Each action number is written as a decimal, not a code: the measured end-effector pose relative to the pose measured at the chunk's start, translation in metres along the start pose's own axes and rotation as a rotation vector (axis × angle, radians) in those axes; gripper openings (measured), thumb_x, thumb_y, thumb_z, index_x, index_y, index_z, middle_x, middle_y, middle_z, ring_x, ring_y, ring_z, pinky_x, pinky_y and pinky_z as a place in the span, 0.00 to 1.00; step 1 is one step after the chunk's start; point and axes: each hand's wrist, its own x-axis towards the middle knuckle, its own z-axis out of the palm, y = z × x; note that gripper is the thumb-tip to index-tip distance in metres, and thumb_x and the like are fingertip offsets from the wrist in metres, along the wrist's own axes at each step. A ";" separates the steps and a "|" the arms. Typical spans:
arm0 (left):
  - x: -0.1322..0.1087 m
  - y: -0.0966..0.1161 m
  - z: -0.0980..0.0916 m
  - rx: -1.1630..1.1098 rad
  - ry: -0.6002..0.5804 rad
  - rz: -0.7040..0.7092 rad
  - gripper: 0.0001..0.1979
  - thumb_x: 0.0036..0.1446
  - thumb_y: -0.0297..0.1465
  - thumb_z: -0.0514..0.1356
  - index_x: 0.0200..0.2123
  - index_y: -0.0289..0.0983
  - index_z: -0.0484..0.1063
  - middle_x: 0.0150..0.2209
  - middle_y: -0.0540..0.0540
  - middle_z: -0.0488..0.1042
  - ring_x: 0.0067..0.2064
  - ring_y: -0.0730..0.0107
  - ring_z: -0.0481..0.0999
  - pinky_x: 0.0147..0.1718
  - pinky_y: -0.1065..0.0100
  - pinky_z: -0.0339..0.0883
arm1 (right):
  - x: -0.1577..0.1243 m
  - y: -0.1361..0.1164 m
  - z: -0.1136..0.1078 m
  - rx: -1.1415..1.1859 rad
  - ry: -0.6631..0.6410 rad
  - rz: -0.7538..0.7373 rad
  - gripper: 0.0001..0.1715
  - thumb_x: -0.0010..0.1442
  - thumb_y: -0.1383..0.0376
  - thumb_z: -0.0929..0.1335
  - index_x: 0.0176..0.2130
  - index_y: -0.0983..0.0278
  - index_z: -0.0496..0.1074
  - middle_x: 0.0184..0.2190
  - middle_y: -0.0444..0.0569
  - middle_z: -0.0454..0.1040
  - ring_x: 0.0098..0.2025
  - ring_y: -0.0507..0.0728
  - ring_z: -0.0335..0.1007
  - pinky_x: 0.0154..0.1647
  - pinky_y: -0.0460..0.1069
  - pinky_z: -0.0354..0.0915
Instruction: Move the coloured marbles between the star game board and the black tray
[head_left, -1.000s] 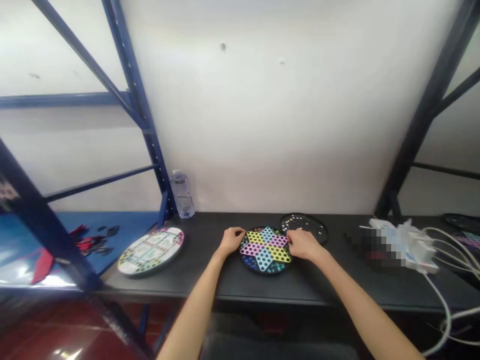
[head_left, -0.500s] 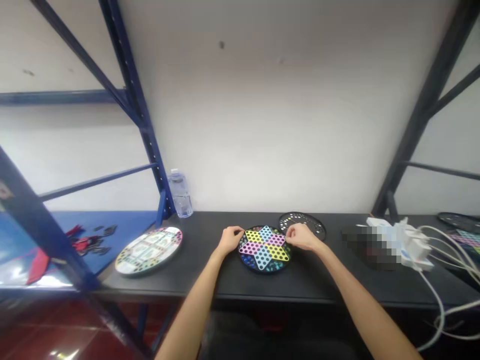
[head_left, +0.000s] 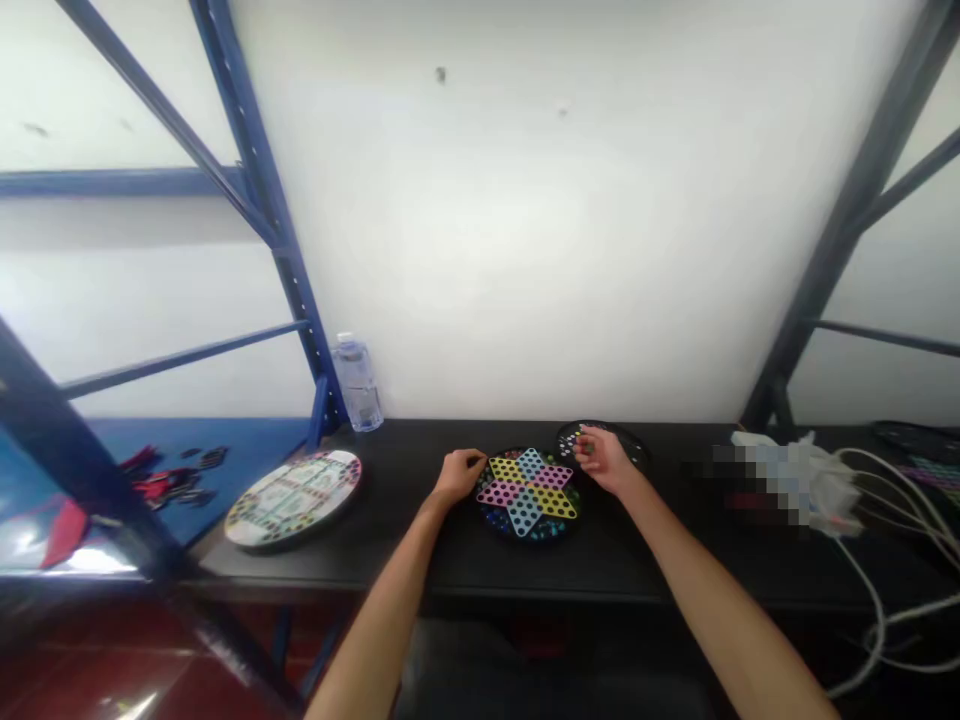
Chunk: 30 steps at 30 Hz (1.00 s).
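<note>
On the dark shelf (head_left: 375,530), a star-patterned board (head_left: 527,490) is lying between the bent left hand (head_left: 459,474) and half-curled right hand (head_left: 606,462); whether either is gripping anything is unclear. Behind, a black tray (head_left: 568,441) is showing pale specks inside.

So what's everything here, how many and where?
Chinese checkers board: one, black with coloured star, centre
Round disc: one, black, centre back
Flat game board: one, mostly white, left
Plastic bottle: one, clear, back left
Power strip: one, white, right
Cables: several, white, right
Patterned board: one, dark, far right
Small items: several, red and black, far left
Posts: several, blue or dark, sides
Shelf: one, black, underneath
Wall: one, white, back
Left grip: one, bare, checkers board edge
Right grip: one, bare, near disc
</note>
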 end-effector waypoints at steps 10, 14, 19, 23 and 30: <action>0.000 -0.003 0.002 -0.005 0.010 0.011 0.12 0.55 0.34 0.56 0.34 0.39 0.80 0.37 0.48 0.80 0.40 0.66 0.77 0.43 0.71 0.67 | -0.034 0.003 0.008 -1.234 -0.002 -0.421 0.12 0.46 0.58 0.72 0.23 0.65 0.73 0.18 0.43 0.67 0.21 0.49 0.59 0.22 0.44 0.51; 0.000 -0.002 0.001 0.008 0.016 0.019 0.12 0.56 0.34 0.56 0.35 0.40 0.80 0.37 0.48 0.80 0.41 0.66 0.77 0.44 0.71 0.66 | -0.037 0.006 0.011 -1.571 -0.001 -0.346 0.09 0.47 0.59 0.70 0.24 0.63 0.77 0.23 0.48 0.74 0.28 0.53 0.67 0.28 0.46 0.55; 0.000 -0.002 0.002 0.013 0.006 0.019 0.13 0.56 0.34 0.55 0.35 0.39 0.79 0.38 0.48 0.80 0.41 0.67 0.76 0.43 0.71 0.66 | -0.029 0.015 0.013 -1.556 0.048 -0.248 0.07 0.45 0.62 0.70 0.23 0.64 0.76 0.23 0.49 0.74 0.28 0.54 0.68 0.28 0.46 0.56; 0.000 -0.002 0.001 0.020 0.018 0.011 0.13 0.56 0.34 0.55 0.35 0.39 0.80 0.37 0.48 0.80 0.42 0.66 0.77 0.44 0.70 0.66 | -0.026 0.016 0.008 -1.173 0.110 -0.165 0.09 0.44 0.62 0.70 0.20 0.66 0.71 0.14 0.43 0.64 0.18 0.48 0.56 0.20 0.44 0.50; 0.000 0.004 -0.001 0.004 -0.004 -0.031 0.12 0.55 0.34 0.56 0.35 0.39 0.80 0.38 0.48 0.80 0.42 0.65 0.77 0.45 0.69 0.67 | -0.022 -0.001 -0.012 -0.068 -0.049 0.117 0.09 0.50 0.61 0.62 0.23 0.64 0.61 0.13 0.35 0.46 0.14 0.45 0.35 0.11 0.41 0.38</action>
